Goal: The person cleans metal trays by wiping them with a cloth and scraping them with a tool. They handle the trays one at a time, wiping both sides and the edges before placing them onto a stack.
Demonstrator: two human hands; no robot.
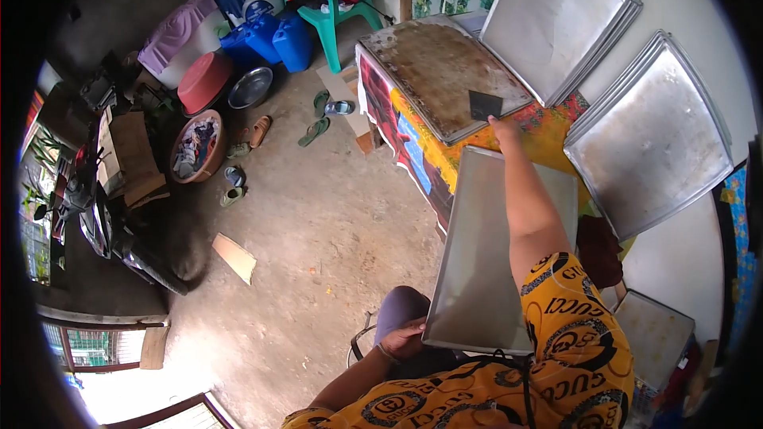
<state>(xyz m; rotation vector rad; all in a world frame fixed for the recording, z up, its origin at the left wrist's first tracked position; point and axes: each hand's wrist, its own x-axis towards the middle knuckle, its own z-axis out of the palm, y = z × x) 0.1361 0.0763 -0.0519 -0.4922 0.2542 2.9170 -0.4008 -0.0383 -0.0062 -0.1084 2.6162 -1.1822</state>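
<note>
My left hand (404, 339) grips the lower left corner of a metal tray (485, 254), which lies tilted across my lap. My right arm reaches over this tray to the table. There my right hand (499, 123) holds the edge of a dark, flat square piece (486, 106). The piece is over the near right part of a brown-stained tray (437, 63) that lies on the table.
Stacked metal trays (556, 16) lean on the wall at the back right, with another stack (652, 135) nearer. A green chair (338, 16), blue jugs (290, 41), basins (205, 83), slippers (314, 132), cardboard (234, 258) and a motorcycle (103, 222) are to the left.
</note>
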